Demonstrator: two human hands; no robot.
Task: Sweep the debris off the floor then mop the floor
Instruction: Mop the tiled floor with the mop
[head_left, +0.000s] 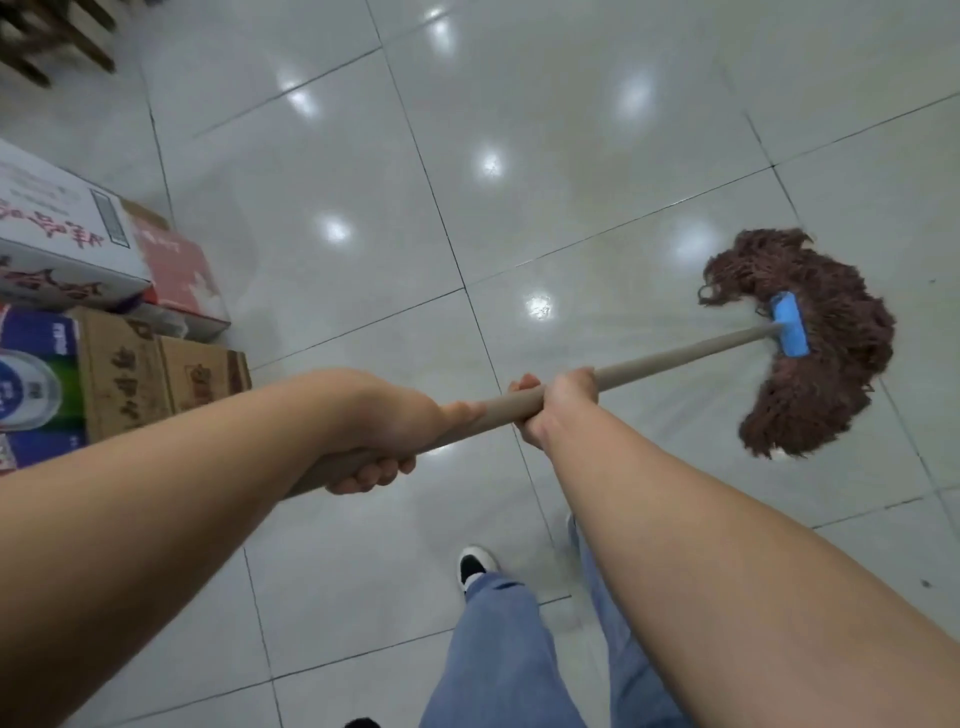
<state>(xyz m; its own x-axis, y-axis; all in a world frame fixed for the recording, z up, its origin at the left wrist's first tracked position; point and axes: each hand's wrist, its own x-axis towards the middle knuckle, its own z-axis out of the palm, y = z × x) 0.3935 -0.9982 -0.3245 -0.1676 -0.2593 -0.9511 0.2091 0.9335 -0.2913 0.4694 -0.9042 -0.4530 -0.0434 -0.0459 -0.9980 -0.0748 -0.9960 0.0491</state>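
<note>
A mop with a beige handle runs from the lower left up to the right. Its brown string head lies spread on the glossy white tile floor, fixed by a blue clamp. My left hand grips the near end of the handle, fingers curled under it. My right hand grips the handle further along, toward the head. Both forearms reach in from the bottom corners.
Stacked cardboard boxes stand against the left edge. Dark wooden furniture legs show at the top left corner. My legs in blue jeans and a black and white shoe are below the handle. A small dark speck lies on the tiles at the right.
</note>
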